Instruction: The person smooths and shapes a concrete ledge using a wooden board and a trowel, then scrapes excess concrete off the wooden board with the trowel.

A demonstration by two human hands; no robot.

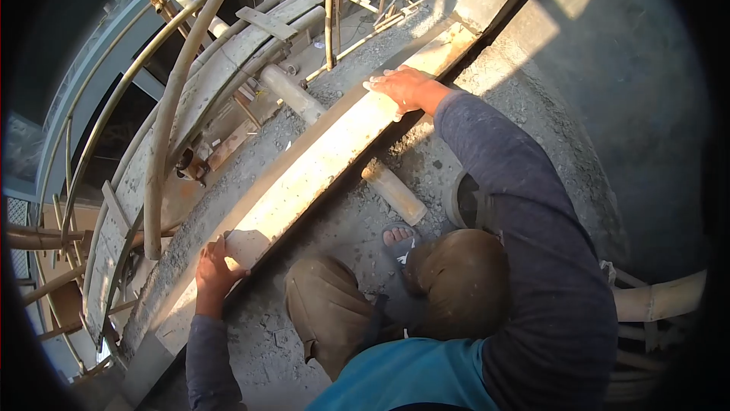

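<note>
A long, straight board (304, 175) runs diagonally across the head view, its pale face lit by the sun and dusted with grit. My left hand (217, 272) grips its lower-left part, fingers over the far edge and thumb on the near side. Farther up, my right hand (403, 90) lies across the board with fingers on the far side and the thumb at the near edge. Below the board, a short round post or pipe piece (393, 192) juts toward my knees. Another round piece (293, 93) shows beyond the far edge.
Bamboo scaffolding poles (175, 92) and curved planks (220, 50) fill the left side. Rubble and grey mortar (342, 236) cover the ground by my sandalled foot (399, 238). A bucket-like container (465, 202) stands beside my right knee. A smooth concrete surface (639, 99) lies at right.
</note>
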